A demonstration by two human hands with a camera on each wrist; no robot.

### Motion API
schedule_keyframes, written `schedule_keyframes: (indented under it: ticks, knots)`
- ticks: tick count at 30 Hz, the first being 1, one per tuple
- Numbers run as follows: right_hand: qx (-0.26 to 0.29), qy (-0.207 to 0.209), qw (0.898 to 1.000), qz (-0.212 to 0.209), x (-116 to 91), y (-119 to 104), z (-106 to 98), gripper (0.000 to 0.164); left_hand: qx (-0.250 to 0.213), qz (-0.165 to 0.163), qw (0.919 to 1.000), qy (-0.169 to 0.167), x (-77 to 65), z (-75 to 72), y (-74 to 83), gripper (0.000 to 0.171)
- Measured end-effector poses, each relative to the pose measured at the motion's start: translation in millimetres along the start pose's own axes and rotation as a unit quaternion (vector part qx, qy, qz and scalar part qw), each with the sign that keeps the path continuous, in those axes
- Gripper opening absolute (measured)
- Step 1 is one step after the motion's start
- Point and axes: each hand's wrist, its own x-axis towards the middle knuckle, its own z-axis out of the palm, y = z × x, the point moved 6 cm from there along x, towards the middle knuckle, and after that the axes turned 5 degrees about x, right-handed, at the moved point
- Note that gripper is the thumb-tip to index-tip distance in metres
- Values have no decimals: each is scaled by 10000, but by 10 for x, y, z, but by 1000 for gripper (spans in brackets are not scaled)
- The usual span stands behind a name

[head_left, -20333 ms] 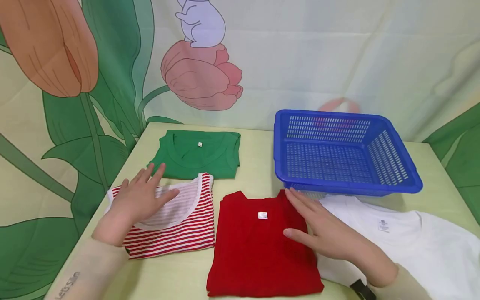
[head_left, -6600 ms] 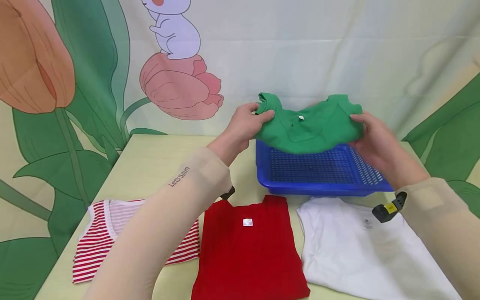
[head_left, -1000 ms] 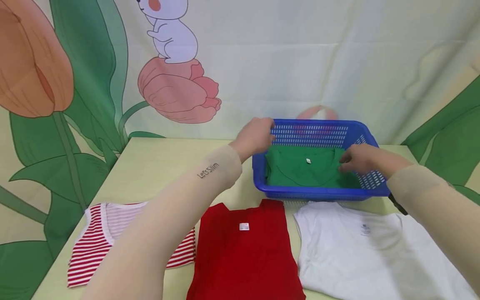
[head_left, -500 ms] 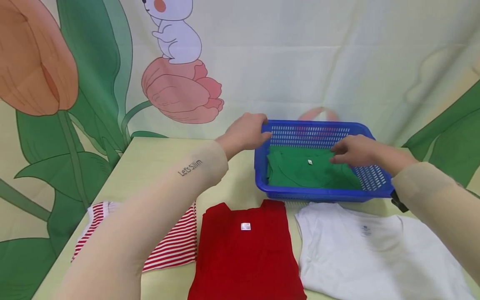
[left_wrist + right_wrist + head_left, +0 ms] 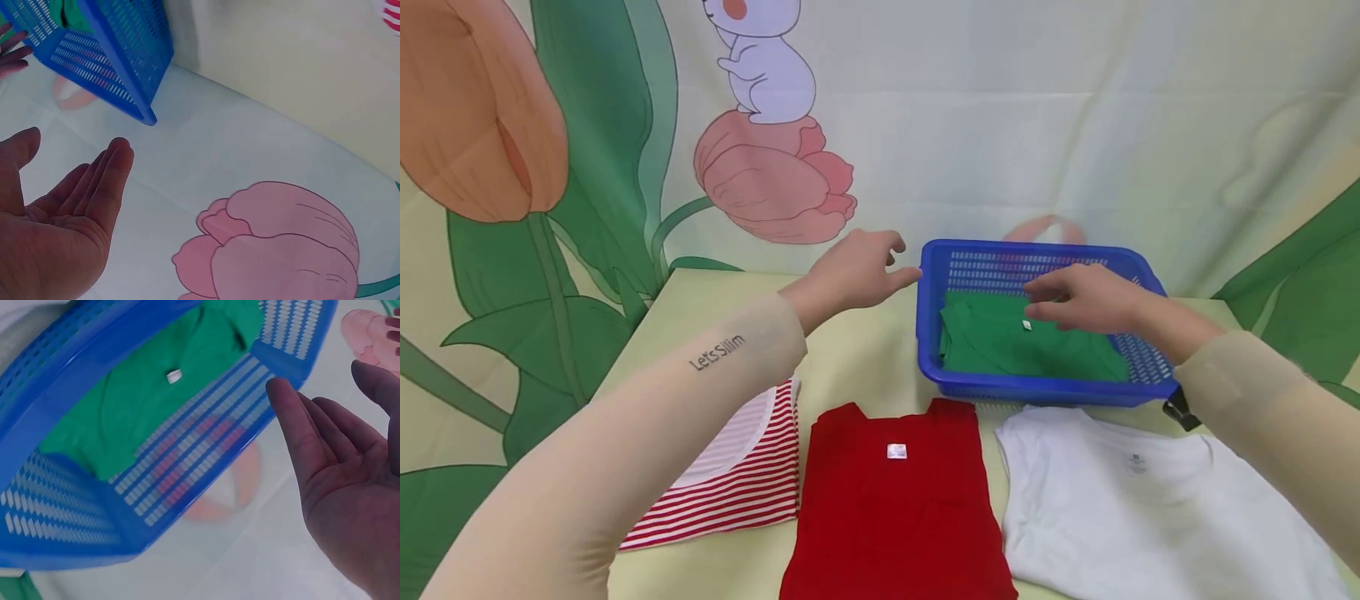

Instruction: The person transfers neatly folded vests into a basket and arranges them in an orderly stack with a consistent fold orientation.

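Observation:
A folded green shirt [image 5: 1000, 342] with a small white tag lies flat in the blue plastic basket [image 5: 1037, 390] at the back right of the table. My right hand [image 5: 1086, 297] is over the basket, fingers relaxed and holding nothing; in the right wrist view the shirt [image 5: 144, 394] shows beside that hand [image 5: 344, 450]. Left of the basket, my left hand [image 5: 857, 268] is held in the air with loosely bent, parted fingers. Nothing is in it, and in the left wrist view its fingertips [image 5: 119, 147] are apart from the basket's corner.
Along the front of the table lie a red-and-white striped shirt [image 5: 730, 500], partly behind the left sleeve, a folded red shirt [image 5: 898, 508] and a white shirt [image 5: 1120, 508]. A printed curtain [image 5: 970, 125] hangs behind the table [image 5: 715, 300].
The green shirt went from the table's back left into the basket. Over the last second, my left hand moved left from the basket's edge and my right hand moved left and up off the shirt.

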Motion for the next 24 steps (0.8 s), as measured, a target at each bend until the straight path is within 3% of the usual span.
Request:
schedule_keyframes:
  ticks: [13,24]
  knots:
    - [692,221,9964,-443,73,-407,126,50,-39,-138,9999,-68,-383,-105,-344,56]
    - [1699,249,9824,-732,220,-690,344,50,-212,-263,9994,-44,-655,-130,-687,54]
